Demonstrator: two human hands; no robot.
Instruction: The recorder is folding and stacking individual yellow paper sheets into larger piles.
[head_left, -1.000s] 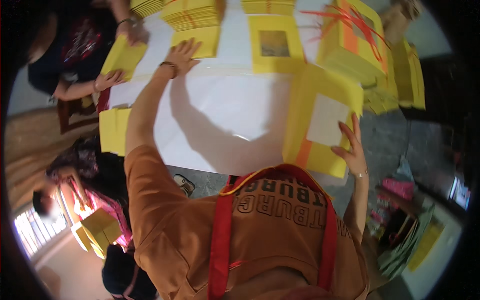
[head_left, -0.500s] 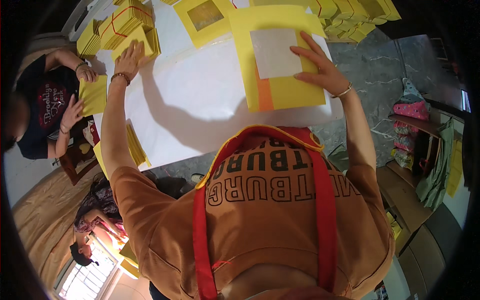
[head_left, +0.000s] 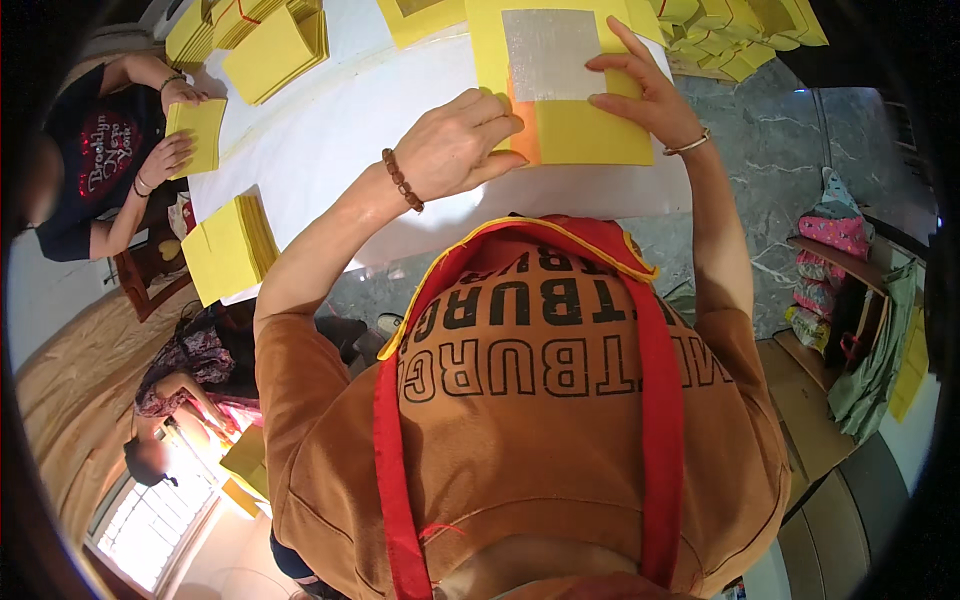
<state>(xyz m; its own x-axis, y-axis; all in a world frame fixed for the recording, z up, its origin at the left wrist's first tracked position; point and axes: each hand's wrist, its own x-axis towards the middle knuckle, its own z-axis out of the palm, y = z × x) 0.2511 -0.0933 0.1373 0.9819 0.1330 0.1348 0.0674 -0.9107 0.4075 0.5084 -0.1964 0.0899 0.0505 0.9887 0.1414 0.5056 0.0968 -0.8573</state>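
At the far side of the white table lies a yellow paper piece (head_left: pixel 595 135) with a pale translucent rectangle (head_left: pixel 555 55) on it. An orange strip (head_left: pixel 526 130) runs below the rectangle, by the left edge. My right hand (head_left: pixel 645 95) rests on the right side of the paper, fingers spread. At the left edge my left hand (head_left: pixel 455 145) has its fingers curled and its thumb beside the orange strip. Whatever its fingertips hold, if anything, is hidden.
The white table (head_left: pixel 350 130) bears yellow paper stacks at far left (head_left: pixel 275 55) and near left (head_left: pixel 230 248). Folded yellow pieces (head_left: pixel 725 35) lie at far right. A co-worker (head_left: pixel 90 170) on the left holds a yellow piece (head_left: pixel 195 132). Another person (head_left: pixel 190 370) sits behind.
My left hand has left the far-left stack and come right to the paper's orange strip. My right hand stays on the paper. The whole view has shifted somewhat.
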